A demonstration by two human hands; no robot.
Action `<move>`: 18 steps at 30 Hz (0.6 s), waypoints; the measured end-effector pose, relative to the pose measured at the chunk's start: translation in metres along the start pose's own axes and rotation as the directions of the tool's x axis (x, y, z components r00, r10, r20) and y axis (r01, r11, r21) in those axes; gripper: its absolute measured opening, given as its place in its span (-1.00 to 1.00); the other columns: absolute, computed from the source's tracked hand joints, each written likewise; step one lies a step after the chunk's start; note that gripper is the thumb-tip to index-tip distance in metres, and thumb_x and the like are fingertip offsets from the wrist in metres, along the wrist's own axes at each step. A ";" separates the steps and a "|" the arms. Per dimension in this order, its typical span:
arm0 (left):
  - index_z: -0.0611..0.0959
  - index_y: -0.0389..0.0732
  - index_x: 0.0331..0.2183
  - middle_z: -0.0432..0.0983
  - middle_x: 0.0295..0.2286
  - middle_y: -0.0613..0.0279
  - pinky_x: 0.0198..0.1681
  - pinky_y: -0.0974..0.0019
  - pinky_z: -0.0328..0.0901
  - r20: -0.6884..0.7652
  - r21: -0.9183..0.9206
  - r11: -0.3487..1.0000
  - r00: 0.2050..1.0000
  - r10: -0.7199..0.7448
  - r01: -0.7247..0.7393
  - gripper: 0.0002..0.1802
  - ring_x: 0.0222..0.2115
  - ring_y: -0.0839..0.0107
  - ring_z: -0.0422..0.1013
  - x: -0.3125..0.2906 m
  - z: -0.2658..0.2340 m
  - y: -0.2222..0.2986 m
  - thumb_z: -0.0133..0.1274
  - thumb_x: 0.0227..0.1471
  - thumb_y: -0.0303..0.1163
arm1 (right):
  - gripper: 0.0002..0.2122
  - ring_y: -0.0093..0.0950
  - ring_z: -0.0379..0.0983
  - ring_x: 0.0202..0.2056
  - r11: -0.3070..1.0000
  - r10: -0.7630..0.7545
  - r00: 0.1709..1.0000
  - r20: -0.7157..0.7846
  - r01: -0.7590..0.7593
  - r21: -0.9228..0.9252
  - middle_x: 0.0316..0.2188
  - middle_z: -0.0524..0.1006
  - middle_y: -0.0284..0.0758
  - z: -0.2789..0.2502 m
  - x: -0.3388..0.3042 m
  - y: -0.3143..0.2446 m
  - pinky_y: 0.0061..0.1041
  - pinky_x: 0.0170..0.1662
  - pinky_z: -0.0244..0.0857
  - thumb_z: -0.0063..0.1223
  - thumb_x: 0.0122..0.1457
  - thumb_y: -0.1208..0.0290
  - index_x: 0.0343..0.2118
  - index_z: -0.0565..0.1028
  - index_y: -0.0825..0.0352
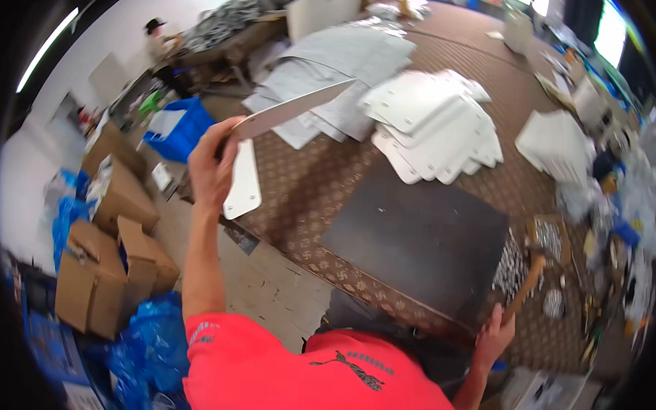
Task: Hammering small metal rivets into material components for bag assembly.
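Observation:
My left hand is raised at the table's left side, fingers closed on one end of a flat white panel seen nearly edge-on. Below it, another white panel with small holes lies at the table edge. At the lower right, my right hand is wrapped round the wooden handle of a hammer, whose head rests over the table's right side. Between my hands lies a dark square board. Just beyond it, white panels with rounded corners are fanned out in a pile.
Grey sheets overlap at the back left of the patterned table. Small metal pieces are heaped right of the board, near more white panels. Cardboard boxes and a blue bin stand left; a person is farther off.

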State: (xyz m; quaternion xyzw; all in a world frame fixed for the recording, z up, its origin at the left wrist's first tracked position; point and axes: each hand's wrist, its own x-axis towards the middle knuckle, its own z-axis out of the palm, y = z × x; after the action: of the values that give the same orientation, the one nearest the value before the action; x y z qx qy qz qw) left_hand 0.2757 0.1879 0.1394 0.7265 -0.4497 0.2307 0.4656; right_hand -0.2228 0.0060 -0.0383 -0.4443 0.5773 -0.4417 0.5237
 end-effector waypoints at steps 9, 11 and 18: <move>0.63 -0.27 -0.12 0.59 -0.09 0.12 -0.10 0.31 0.39 0.785 -0.102 0.987 0.600 0.156 -0.123 -0.62 -0.18 0.32 0.54 -0.086 0.080 0.026 0.12 -0.03 -0.74 | -0.83 -0.79 0.14 -0.72 0.999 -0.040 0.997 0.062 0.040 -0.010 -0.67 0.25 -0.61 0.009 0.008 0.002 -0.70 -0.69 -0.03 0.08 0.33 0.35 -0.39 0.37 0.20; 0.63 -0.27 -0.13 0.59 -0.09 0.12 -0.09 0.30 0.38 0.771 -0.053 0.994 0.629 0.099 -0.091 -0.63 -0.16 0.29 0.53 -0.101 0.093 0.017 0.14 -0.04 -0.73 | -0.83 -0.79 0.16 -0.70 0.997 -0.035 0.999 0.020 0.036 -0.063 -0.67 0.26 -0.61 0.006 0.008 0.003 -0.70 -0.68 -0.02 0.08 0.32 0.35 -0.39 0.37 0.21; 0.67 -0.16 -0.13 0.53 -0.05 0.12 -0.13 0.25 0.41 0.665 -0.089 0.964 0.736 -0.130 0.251 -0.65 -0.08 0.16 0.50 -0.113 0.098 0.014 0.27 -0.03 -0.51 | -0.81 -0.79 0.16 -0.68 0.972 -0.103 0.994 -0.026 0.095 -0.217 -0.67 0.25 -0.61 0.006 0.005 0.000 -0.71 -0.67 -0.02 0.07 0.33 0.31 -0.42 0.37 0.18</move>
State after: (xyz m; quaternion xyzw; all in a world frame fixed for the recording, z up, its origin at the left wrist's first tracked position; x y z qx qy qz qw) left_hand 0.2001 0.1488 0.0162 0.7603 -0.5248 -0.1260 0.3615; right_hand -0.2175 0.0011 -0.0399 -0.5184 0.6087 -0.4101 0.4389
